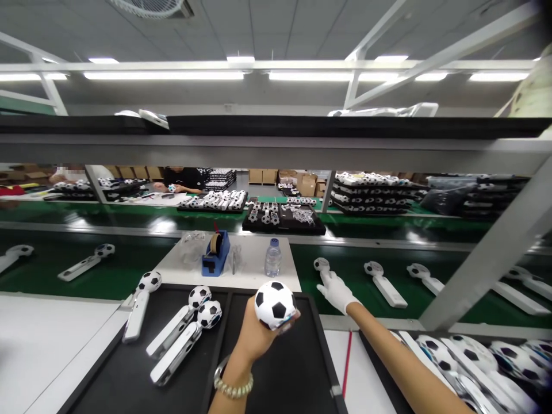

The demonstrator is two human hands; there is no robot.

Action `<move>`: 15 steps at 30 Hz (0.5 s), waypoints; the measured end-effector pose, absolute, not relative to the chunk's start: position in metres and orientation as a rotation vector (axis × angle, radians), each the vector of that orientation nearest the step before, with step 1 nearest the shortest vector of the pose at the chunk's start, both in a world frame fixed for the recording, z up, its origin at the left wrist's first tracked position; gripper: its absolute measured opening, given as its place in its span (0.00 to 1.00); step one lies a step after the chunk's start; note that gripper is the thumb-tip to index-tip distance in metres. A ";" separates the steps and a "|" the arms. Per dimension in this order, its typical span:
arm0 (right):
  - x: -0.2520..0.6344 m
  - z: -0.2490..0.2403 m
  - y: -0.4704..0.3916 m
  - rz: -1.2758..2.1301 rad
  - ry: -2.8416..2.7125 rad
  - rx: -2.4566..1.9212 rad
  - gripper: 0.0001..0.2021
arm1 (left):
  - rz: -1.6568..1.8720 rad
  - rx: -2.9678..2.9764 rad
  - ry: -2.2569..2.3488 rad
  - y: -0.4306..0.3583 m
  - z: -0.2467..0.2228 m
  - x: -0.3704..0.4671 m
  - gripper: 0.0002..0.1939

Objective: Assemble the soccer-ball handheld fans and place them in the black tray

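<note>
Long ceiling light strips above the shelf beam give bright, even light. Below the beam, their glare streaks the green conveyor belt. Under the beam the near trays stay darker, with soft shadows. Wide-angle distortion bends the beam and frame at the edges. Far stacks behind the beam look soft and grainy.

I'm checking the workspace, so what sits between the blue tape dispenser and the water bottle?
In the head view, a small clear item, too blurred to identify, stands on the white board between the blue tape dispenser and the water bottle.
</note>
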State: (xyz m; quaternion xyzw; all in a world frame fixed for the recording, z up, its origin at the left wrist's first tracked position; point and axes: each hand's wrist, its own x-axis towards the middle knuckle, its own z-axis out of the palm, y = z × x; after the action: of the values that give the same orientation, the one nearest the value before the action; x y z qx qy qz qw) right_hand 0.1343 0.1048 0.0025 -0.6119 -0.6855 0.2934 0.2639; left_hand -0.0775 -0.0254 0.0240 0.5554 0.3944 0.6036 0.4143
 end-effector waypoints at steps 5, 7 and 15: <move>0.107 0.011 0.047 1.416 -2.135 -0.966 0.21 | 1.466 1.351 0.925 -0.020 0.015 -0.064 0.22; 0.098 0.009 0.026 1.553 -2.117 -0.729 0.18 | 1.271 1.453 0.867 -0.014 0.007 -0.060 0.25; 0.115 -0.011 0.071 1.523 -1.658 -1.322 0.15 | 1.041 1.565 1.349 -0.001 -0.005 -0.104 0.25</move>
State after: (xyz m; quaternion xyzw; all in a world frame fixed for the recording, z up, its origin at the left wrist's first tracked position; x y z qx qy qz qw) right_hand 0.1147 0.0709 -0.0110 -0.4888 -0.6126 0.5630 0.2622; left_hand -0.1045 -0.0005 -0.0053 0.6193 0.5337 0.4119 0.4025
